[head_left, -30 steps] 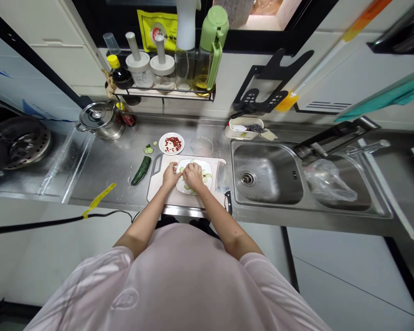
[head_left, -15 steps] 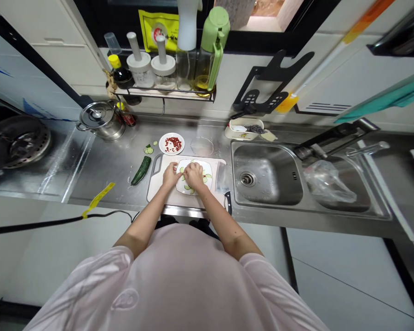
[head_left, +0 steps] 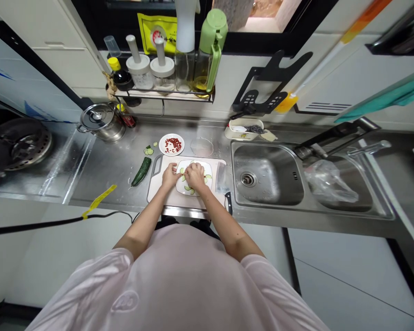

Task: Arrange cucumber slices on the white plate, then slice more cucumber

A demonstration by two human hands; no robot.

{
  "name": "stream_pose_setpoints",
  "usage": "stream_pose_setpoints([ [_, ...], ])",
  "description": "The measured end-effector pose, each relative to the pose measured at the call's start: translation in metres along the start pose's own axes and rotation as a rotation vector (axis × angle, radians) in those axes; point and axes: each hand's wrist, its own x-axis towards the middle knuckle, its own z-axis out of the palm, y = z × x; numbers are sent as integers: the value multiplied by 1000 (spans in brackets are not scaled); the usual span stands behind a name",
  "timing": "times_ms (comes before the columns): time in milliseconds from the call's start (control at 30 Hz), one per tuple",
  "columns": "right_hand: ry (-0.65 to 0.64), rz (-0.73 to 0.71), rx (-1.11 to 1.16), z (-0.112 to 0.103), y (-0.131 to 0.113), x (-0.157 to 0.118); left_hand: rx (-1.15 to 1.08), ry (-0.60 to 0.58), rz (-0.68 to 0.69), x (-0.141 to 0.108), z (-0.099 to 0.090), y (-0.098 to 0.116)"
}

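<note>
Stainless steel counter [head_left: 100,174] with a double sink: left basin [head_left: 267,174] bare, a crumpled plastic bag [head_left: 331,186] in the right basin. Burner grate [head_left: 17,145] and steel pot [head_left: 101,123] at the far left. Wall rack [head_left: 165,95] behind, holding a green-capped oil bottle [head_left: 209,57] and seasoning jars [head_left: 140,69].

Item: pale cutting board [head_left: 165,198], at the counter's front edge, directly before the person in a pale pink T-shirt [head_left: 179,280]. On it, a white square plate [head_left: 181,186], with cucumber slices [head_left: 189,189] set around its border, and a clear plastic sheet [head_left: 222,179] at the board's right. A black-handled kitchen knife [head_left: 228,202] lies by the board's right edge.

Item: cut cucumber [head_left: 141,171], dark-skinned, on bare steel left of the board; a few loose slices [head_left: 148,151] beyond it; a small plate [head_left: 162,145] of red flakes [head_left: 173,145] nearby.

Hands: left hand [head_left: 170,176] and right hand [head_left: 195,176] both over the white plate, close together, fingers curled down among the slices. Whether either is pinching a slice cannot be told: the fingers hide it.

Change from the preceding views: slight — both hands remain at the plate, and the slices lie much as they did.
</note>
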Motion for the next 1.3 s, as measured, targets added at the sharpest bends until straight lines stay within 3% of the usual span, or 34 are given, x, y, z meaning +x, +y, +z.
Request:
stream_pose_setpoints([
  [600,10,1,-28,11,-2,2,60,23,32,-3,1,3],
  [1300,-39,28,-26,1,-5,0,69,13,6,-4,-1,6],
])
